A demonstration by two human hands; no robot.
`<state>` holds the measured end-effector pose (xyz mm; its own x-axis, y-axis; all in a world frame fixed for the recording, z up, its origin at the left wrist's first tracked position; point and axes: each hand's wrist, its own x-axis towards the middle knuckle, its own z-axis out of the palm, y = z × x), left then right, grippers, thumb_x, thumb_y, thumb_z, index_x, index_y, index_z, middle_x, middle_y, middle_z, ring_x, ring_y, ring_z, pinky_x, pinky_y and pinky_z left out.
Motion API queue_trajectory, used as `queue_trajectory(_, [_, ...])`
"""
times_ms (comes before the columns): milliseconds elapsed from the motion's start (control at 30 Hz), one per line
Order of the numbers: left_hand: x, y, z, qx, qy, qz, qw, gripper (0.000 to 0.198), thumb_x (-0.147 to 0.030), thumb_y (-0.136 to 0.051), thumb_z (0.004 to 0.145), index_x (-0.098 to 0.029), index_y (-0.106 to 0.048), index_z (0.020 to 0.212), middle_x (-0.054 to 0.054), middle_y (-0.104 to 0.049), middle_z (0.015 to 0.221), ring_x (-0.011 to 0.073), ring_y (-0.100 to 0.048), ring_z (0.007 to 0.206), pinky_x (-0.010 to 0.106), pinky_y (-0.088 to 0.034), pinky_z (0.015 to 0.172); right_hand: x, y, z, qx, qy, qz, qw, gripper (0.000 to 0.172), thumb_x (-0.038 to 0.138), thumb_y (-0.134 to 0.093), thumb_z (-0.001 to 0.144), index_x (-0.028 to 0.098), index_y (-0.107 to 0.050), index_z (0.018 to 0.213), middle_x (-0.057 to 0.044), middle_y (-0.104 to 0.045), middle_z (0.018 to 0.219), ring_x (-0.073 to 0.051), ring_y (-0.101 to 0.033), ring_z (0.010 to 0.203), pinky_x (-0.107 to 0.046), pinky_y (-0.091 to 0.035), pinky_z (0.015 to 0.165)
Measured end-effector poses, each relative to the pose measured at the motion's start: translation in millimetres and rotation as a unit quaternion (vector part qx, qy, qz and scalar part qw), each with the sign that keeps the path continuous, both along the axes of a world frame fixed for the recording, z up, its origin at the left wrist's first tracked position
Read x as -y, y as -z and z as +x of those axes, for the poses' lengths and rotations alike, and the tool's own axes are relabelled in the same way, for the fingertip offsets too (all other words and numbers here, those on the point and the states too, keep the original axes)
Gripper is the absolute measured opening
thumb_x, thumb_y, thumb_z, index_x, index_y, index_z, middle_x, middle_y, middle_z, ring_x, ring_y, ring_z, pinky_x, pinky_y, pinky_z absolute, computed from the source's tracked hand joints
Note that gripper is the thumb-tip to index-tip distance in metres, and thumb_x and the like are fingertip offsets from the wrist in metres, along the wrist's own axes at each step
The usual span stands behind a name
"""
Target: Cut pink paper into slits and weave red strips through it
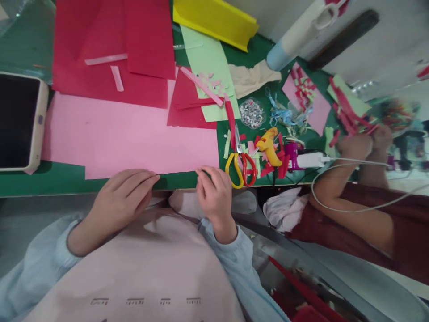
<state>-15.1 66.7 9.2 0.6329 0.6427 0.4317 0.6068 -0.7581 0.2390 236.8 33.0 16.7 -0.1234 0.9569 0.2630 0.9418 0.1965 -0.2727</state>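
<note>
A large sheet of pink paper [150,134] lies on the green table, its near edge close to both hands. My left hand [122,197] is at that edge, fingers pressed together and the tips closed. My right hand [216,192] is by the sheet's near right corner with its fingers curled in toward the thumb. Anything pinched at either set of fingertips is too small or hidden to make out. Just right of my right hand lie scissors [239,167] with one yellow and one red handle loop, blades pointing away from me.
Red sheets [147,40] and a phone [20,120] lie left. Right are a dish of googly eyes [252,112], a yellow glue gun [270,145], paper scraps and a white charger [310,159] with cable. Another person's hands [358,145] work at far right.
</note>
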Motion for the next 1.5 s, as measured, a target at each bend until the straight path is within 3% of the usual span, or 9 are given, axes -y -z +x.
queue_trajectory(133, [-10,-7.7,23,-0.015,0.031,0.003,0.999,0.045,-0.009,-0.059,0.088,-0.016,-0.057,0.133,0.01,-0.072,0.116,0.0266,-0.068,0.104,0.044,-0.058,0.094,-7,2.3,14,0.009,0.009,-0.01,1.0,0.033,0.013,-0.045,0.097,0.014,-0.067,0.122,-0.014,-0.066,0.127,-0.024,-0.057,0.123,-0.039,-0.041,0.106])
queue_trajectory(233, [-11,-12.0,33,-0.028,0.043,0.02,0.998,0.04,-0.009,-0.059,0.089,-0.016,-0.059,0.128,0.01,-0.073,0.114,0.0259,-0.069,0.102,0.043,-0.058,0.091,-4,2.9,15,0.008,-0.014,-0.005,1.0,0.03,0.017,-0.047,0.098,0.015,-0.067,0.12,-0.012,-0.067,0.124,-0.023,-0.058,0.12,-0.038,-0.041,0.105])
queue_trajectory(433, [8,-9.0,36,-0.029,0.06,0.072,0.995,0.022,-0.015,-0.07,0.086,-0.015,-0.064,0.106,0.004,-0.073,0.088,0.0197,-0.067,0.076,0.035,-0.058,0.074,17,6.3,15,0.009,-0.061,0.025,0.998,0.026,0.027,-0.054,0.099,0.016,-0.068,0.118,-0.01,-0.069,0.119,-0.022,-0.059,0.112,-0.037,-0.041,0.099])
queue_trajectory(533, [19,-5.3,40,-0.032,0.047,0.075,0.996,0.016,-0.017,-0.071,0.086,-0.016,-0.064,0.101,0.002,-0.071,0.082,0.0172,-0.063,0.069,0.033,-0.055,0.068,26,11.6,18,0.007,-0.077,0.051,0.996,0.021,0.024,-0.056,0.098,0.018,-0.069,0.115,-0.008,-0.071,0.114,-0.021,-0.059,0.107,-0.037,-0.04,0.095])
queue_trajectory(767, [21,3.5,57,-0.029,0.027,0.111,0.993,0.016,-0.021,-0.067,0.09,-0.015,-0.064,0.105,0.004,-0.069,0.083,0.018,-0.06,0.072,0.033,-0.052,0.066,33,23.1,26,-0.009,-0.087,0.067,0.994,0.024,0.015,-0.053,0.099,0.022,-0.071,0.112,-0.006,-0.071,0.11,-0.02,-0.057,0.105,-0.037,-0.039,0.095])
queue_trajectory(1000, [18,0.3,67,-0.038,0.021,0.105,0.993,0.011,-0.017,-0.066,0.089,-0.016,-0.066,0.1,0.004,-0.07,0.082,0.0192,-0.061,0.07,0.034,-0.049,0.064,29,22.9,27,-0.039,-0.095,0.11,0.989,0.021,0.017,-0.054,0.099,0.021,-0.073,0.106,-0.005,-0.072,0.104,-0.019,-0.057,0.099,-0.035,-0.041,0.093])
queue_trajectory(1500, [15,5.8,69,-0.029,0.039,0.145,0.988,0.009,-0.015,-0.067,0.089,-0.019,-0.06,0.092,0.0,-0.067,0.073,0.0161,-0.057,0.064,0.032,-0.044,0.061,28,27.0,27,-0.069,-0.078,0.077,0.992,0.021,0.018,-0.054,0.099,0.023,-0.073,0.105,-0.004,-0.071,0.106,-0.018,-0.056,0.103,-0.035,-0.039,0.094])
